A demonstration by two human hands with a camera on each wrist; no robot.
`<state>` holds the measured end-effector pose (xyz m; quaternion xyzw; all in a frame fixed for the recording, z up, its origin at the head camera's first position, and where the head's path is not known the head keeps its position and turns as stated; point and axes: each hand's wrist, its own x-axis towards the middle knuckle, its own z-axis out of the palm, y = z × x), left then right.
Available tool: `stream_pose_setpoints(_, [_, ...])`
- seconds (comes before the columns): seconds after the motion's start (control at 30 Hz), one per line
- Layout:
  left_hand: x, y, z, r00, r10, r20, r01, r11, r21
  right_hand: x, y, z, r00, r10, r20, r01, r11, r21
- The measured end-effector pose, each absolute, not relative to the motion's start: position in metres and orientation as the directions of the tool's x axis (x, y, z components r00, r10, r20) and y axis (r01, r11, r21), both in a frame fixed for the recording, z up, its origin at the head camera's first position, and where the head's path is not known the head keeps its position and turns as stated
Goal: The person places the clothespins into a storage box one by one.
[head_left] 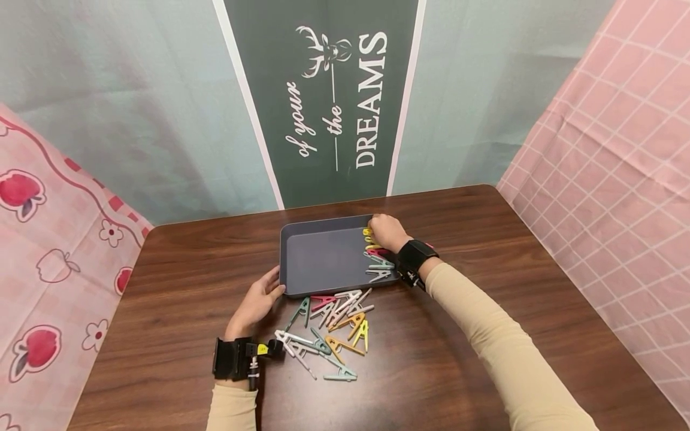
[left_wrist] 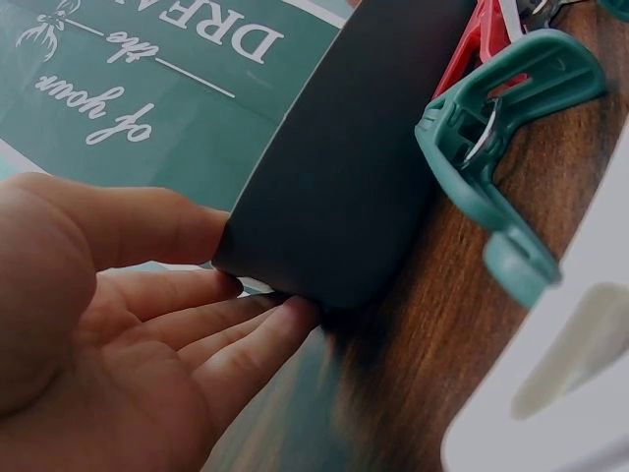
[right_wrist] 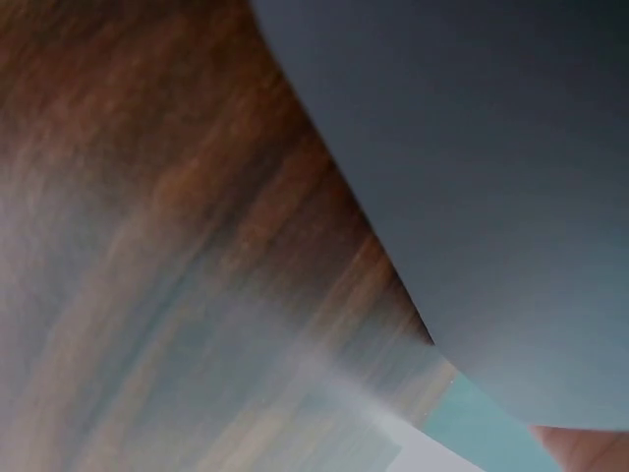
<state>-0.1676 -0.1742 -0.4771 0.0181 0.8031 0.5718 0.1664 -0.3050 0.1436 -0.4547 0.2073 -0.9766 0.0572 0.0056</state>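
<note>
A dark grey tray (head_left: pixel 323 257) lies on the wooden table. My left hand (head_left: pixel 259 302) holds its near left corner, thumb at the rim and fingers along and under the outer wall, as the left wrist view shows. At the far right corner, my right hand (head_left: pixel 389 232) has its fingers bent over the rim and pinches a yellow clothespin (head_left: pixel 368 231); its fingertips are mostly hidden. Below it, along the tray's right side, lie more yellow, red (head_left: pixel 376 252), green (head_left: pixel 381 264) and whitish (head_left: pixel 379 275) clothespins. The right wrist view shows mainly the tray's outer wall (right_wrist: pixel 472 197).
In front of the tray lies a loose pile of clothespins: dark green (head_left: pixel 302 311), orange (head_left: pixel 343 347), yellow (head_left: pixel 362 334), white and pale green (head_left: pixel 341 372). A green clothespin (left_wrist: pixel 511 118) sits close to the tray wall. Fabric hangings (head_left: pixel 178 120) surround the wooden table (head_left: pixel 458 359).
</note>
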Motion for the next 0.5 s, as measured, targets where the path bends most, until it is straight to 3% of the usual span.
stream_pose_setpoints(0.5, [-0.1689,-0.1749,-0.478,-0.948,0.223,-0.228,-0.14,0.352,0.926,-0.3066,0.1445,-0.4569,-0.919,-0.395,0.013,-0.393,0.911,-0.128])
